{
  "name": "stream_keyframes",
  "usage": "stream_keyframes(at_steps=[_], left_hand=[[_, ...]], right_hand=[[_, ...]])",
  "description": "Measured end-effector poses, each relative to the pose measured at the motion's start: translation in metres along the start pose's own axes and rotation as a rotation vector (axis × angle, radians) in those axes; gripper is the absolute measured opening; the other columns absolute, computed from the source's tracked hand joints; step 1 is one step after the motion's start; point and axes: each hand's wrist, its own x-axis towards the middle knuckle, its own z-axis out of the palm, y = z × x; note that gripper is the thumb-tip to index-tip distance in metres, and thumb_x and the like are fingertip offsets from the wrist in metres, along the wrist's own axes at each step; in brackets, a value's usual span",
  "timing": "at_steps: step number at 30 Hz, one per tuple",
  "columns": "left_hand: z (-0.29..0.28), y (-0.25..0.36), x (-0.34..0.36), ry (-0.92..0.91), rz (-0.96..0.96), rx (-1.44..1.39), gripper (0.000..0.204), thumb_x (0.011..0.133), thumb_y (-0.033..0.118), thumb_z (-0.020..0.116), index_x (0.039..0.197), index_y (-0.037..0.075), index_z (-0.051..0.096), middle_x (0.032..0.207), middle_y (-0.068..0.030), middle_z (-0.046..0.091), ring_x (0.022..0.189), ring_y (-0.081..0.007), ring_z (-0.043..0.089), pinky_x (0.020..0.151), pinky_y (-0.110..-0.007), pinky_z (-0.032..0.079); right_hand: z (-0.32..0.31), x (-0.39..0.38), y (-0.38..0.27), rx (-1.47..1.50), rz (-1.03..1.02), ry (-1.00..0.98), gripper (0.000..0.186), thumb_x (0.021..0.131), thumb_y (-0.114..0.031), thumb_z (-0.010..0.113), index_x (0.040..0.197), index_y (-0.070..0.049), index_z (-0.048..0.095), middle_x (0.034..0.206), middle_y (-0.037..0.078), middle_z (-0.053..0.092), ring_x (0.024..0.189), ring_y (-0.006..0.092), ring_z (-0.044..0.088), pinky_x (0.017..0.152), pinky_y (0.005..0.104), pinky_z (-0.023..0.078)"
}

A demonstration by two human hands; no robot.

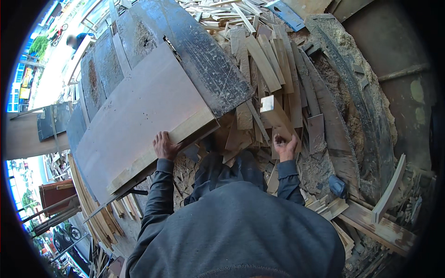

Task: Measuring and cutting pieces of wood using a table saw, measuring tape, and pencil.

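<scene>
A large pinkish board (134,102) lies on dark, worn sheets, with a pale wood strip (130,178) along its near edge. My left hand (165,146) rests on that strip, fingers slightly apart and lying over it. At the right, my right hand (284,146) grips a pale wooden piece (280,116) near its lower end; the piece's notched white upper end points away from me.
Loose offcuts (259,60) are piled beyond the piece, beside a sawdust-covered curved edge (357,92). A dark object (338,186) lies at the lower right. Long strips (92,208) lean at the left. A person (76,41) is in the bright street at the upper left.
</scene>
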Motion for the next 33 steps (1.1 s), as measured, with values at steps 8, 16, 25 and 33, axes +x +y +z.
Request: stream_keyframes(at_steps=[8, 16, 25, 33], left_hand=[[-0.108, 0.006, -0.009, 0.203, 0.072, -0.07, 0.069, 0.061, 0.054, 0.091, 0.098, 0.007, 0.058, 0.091, -0.0107, 0.057, 0.086, -0.033, 0.06, 0.079, -0.045, 0.047], [-0.149, 0.008, -0.012, 0.247, 0.096, -0.103, 0.067, 0.059, 0.043, 0.093, 0.101, 0.003, 0.06, 0.091, -0.0146, 0.061, 0.084, -0.0354, 0.063, 0.075, -0.044, 0.051], [-0.12, 0.008, -0.006, 0.217, 0.065, -0.066, 0.074, 0.058, 0.055, 0.092, 0.104, 0.006, 0.062, 0.098, -0.0107, 0.062, 0.092, -0.0319, 0.062, 0.082, -0.045, 0.049], [-0.026, 0.032, -0.003, 0.002, -0.001, -0.044, 0.075, 0.066, 0.058, 0.086, 0.115, 0.007, 0.061, 0.113, -0.0103, 0.063, 0.109, -0.032, 0.06, 0.096, -0.046, 0.043]], right_hand=[[0.084, 0.007, -0.108, -0.857, -0.69, -0.076, 0.059, 0.092, -0.043, 0.069, 0.141, -0.014, 0.054, 0.126, 0.01, 0.062, 0.108, 0.0239, 0.062, 0.073, 0.0441, 0.058], [0.292, -0.048, -0.044, -1.568, -1.507, -0.554, 0.06, 0.097, -0.039, 0.066, 0.138, 0.004, 0.059, 0.12, 0.021, 0.071, 0.107, 0.0278, 0.071, 0.089, 0.0404, 0.054], [0.157, -0.215, 0.181, -1.472, -1.013, -1.606, 0.077, 0.1, -0.044, 0.061, 0.15, 0.01, 0.04, 0.153, 0.032, 0.043, 0.144, 0.044, 0.042, 0.119, 0.0431, 0.034], [0.135, -0.157, 0.123, -1.887, -0.91, -1.081, 0.037, 0.095, -0.03, 0.068, 0.119, -0.002, 0.07, 0.08, 0.016, 0.074, 0.079, 0.037, 0.073, 0.071, 0.0444, 0.057]])
